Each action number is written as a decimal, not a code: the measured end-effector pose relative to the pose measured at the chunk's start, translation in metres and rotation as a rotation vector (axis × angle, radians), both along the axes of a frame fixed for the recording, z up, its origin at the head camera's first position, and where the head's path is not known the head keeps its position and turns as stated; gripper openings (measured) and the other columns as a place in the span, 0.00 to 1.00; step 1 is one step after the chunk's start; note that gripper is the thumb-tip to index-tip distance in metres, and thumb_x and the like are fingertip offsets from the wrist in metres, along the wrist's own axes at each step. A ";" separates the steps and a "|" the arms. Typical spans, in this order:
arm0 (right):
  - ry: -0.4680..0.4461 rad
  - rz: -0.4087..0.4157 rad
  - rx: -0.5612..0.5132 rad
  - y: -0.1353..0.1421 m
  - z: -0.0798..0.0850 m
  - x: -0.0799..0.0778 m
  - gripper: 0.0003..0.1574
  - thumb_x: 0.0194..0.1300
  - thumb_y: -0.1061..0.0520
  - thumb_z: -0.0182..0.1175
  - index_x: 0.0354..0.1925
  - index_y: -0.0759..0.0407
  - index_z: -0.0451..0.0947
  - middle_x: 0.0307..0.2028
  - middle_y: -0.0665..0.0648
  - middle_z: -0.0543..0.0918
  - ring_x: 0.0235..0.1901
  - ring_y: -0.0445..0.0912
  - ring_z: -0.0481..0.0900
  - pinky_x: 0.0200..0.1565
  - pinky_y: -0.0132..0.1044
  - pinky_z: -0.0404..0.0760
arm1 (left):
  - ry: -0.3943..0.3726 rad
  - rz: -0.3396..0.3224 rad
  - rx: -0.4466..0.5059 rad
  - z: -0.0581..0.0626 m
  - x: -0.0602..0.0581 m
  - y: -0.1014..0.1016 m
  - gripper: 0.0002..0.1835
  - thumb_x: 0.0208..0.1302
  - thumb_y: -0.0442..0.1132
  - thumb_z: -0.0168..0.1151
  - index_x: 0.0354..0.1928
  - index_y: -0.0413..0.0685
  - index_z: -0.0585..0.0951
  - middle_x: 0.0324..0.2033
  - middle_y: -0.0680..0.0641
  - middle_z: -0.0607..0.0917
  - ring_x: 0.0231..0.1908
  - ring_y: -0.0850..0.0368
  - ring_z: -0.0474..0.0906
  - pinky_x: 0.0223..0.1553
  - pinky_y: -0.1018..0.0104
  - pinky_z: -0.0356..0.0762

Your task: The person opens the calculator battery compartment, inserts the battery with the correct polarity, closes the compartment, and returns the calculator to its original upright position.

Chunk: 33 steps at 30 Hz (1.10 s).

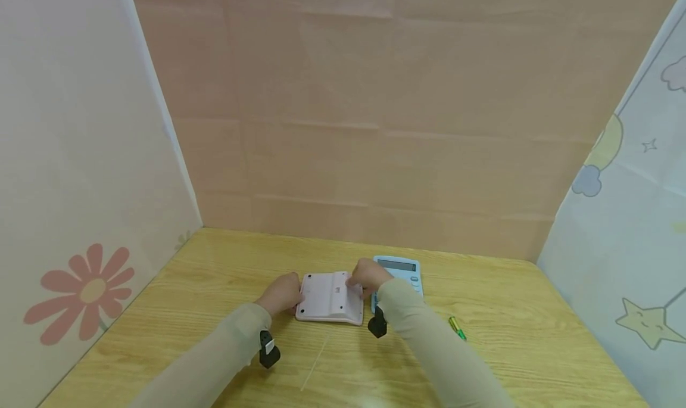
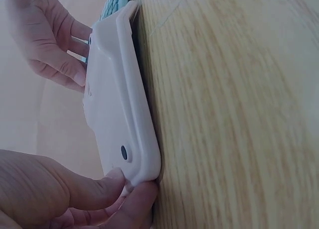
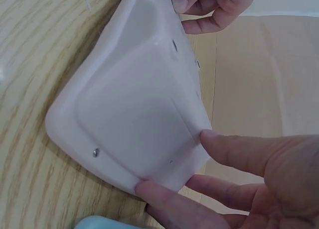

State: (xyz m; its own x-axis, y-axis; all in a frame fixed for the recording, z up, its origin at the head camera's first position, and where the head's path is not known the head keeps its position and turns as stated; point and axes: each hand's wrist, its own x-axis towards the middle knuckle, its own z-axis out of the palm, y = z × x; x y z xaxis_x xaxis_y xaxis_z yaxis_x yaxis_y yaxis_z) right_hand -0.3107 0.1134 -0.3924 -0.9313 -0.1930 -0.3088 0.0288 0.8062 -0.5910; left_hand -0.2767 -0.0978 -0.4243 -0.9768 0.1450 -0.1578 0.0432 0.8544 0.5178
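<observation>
A pale pink calculator [image 1: 320, 298] lies back side up on the wooden table, its dark round feet and raised ridge showing. My left hand [image 1: 284, 293] pinches its left edge; in the left wrist view the thumb [image 2: 102, 189] is on the back and a finger is under the corner. At the opposite side, my right hand [image 1: 370, 274] grips the calculator, thumb on the back and fingers along the edge, as the right wrist view shows. A small screw [image 3: 95, 152] sits near one corner. The keys and display face down, hidden.
A light blue calculator [image 1: 396, 266] lies face up just right of the pink one, partly covered by the right forearm. Farther right is a small green and yellow stick-like thing [image 1: 457, 328]. A thin pale strip [image 1: 315, 363] lies in front. Paper-covered walls enclose the table.
</observation>
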 end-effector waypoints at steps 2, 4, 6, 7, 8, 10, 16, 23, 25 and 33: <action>0.000 0.000 -0.005 0.000 -0.002 -0.001 0.22 0.62 0.62 0.64 0.17 0.55 0.65 0.18 0.49 0.64 0.20 0.44 0.71 0.30 0.37 0.83 | -0.003 0.003 0.001 -0.001 0.001 -0.001 0.06 0.61 0.30 0.62 0.30 0.38 0.74 0.22 0.47 0.75 0.22 0.58 0.72 0.22 0.71 0.68; 0.006 0.012 0.000 -0.001 -0.003 -0.001 0.24 0.61 0.62 0.64 0.16 0.54 0.63 0.17 0.49 0.63 0.19 0.43 0.70 0.28 0.35 0.82 | -0.008 0.007 0.007 -0.002 0.002 -0.002 0.06 0.61 0.30 0.61 0.29 0.37 0.74 0.20 0.47 0.75 0.20 0.58 0.72 0.21 0.72 0.67; 0.009 0.025 0.013 -0.001 -0.004 -0.001 0.26 0.61 0.62 0.64 0.14 0.53 0.60 0.15 0.48 0.61 0.18 0.43 0.68 0.25 0.34 0.80 | -0.017 0.016 0.008 -0.002 0.004 -0.002 0.06 0.62 0.31 0.61 0.29 0.37 0.75 0.18 0.48 0.75 0.18 0.59 0.71 0.19 0.72 0.65; 0.015 0.031 0.025 -0.001 -0.004 -0.001 0.26 0.61 0.62 0.64 0.14 0.53 0.61 0.15 0.48 0.61 0.17 0.43 0.68 0.25 0.34 0.79 | -0.026 0.018 0.006 -0.002 0.005 -0.001 0.06 0.63 0.31 0.60 0.30 0.37 0.75 0.17 0.48 0.75 0.17 0.59 0.71 0.18 0.72 0.65; 0.017 0.033 0.034 -0.001 -0.003 -0.001 0.26 0.61 0.61 0.64 0.14 0.54 0.62 0.14 0.48 0.62 0.17 0.43 0.68 0.25 0.34 0.79 | -0.031 0.017 0.001 -0.002 0.006 -0.001 0.06 0.64 0.32 0.59 0.30 0.37 0.75 0.16 0.48 0.75 0.16 0.59 0.71 0.17 0.73 0.64; 0.018 0.027 0.046 0.000 -0.003 0.000 0.24 0.61 0.62 0.64 0.15 0.55 0.64 0.15 0.49 0.63 0.18 0.43 0.68 0.25 0.34 0.79 | -0.035 0.011 -0.002 -0.002 0.008 0.001 0.07 0.66 0.34 0.59 0.31 0.37 0.76 0.14 0.48 0.76 0.15 0.60 0.72 0.16 0.73 0.63; 0.006 0.008 0.031 0.000 -0.004 0.002 0.23 0.62 0.62 0.63 0.15 0.55 0.64 0.17 0.50 0.64 0.19 0.43 0.68 0.26 0.36 0.80 | -0.058 0.010 0.026 -0.003 0.011 0.003 0.09 0.66 0.37 0.59 0.37 0.35 0.76 0.15 0.47 0.77 0.14 0.58 0.74 0.16 0.73 0.67; 0.014 0.020 0.032 -0.001 -0.002 0.002 0.22 0.64 0.63 0.61 0.17 0.57 0.65 0.21 0.54 0.73 0.22 0.45 0.69 0.27 0.39 0.80 | -0.111 0.017 0.110 0.002 0.013 0.002 0.08 0.62 0.35 0.62 0.27 0.38 0.77 0.16 0.46 0.79 0.14 0.57 0.76 0.19 0.69 0.76; 0.015 0.014 0.031 0.000 -0.001 0.002 0.15 0.64 0.63 0.61 0.21 0.61 0.71 0.28 0.57 0.79 0.27 0.47 0.76 0.32 0.43 0.83 | -0.140 0.025 0.143 0.005 0.013 0.002 0.09 0.60 0.34 0.64 0.24 0.39 0.77 0.16 0.46 0.79 0.14 0.58 0.76 0.20 0.69 0.77; -0.025 -0.024 -0.018 0.001 0.001 0.006 0.08 0.64 0.62 0.61 0.38 0.68 0.79 0.43 0.64 0.81 0.42 0.56 0.81 0.39 0.47 0.84 | -0.257 0.061 0.226 0.008 0.014 0.002 0.07 0.56 0.33 0.67 0.30 0.38 0.78 0.21 0.46 0.78 0.16 0.58 0.77 0.22 0.71 0.78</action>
State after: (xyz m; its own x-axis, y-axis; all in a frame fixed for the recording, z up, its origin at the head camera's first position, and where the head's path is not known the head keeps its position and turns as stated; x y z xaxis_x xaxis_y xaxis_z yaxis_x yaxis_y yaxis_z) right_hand -0.3050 0.1146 -0.3916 -0.9278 -0.1768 -0.3286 0.0625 0.7945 -0.6041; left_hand -0.2626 -0.0953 -0.4161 -0.9171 0.1471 -0.3705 -0.1608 0.7140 0.6814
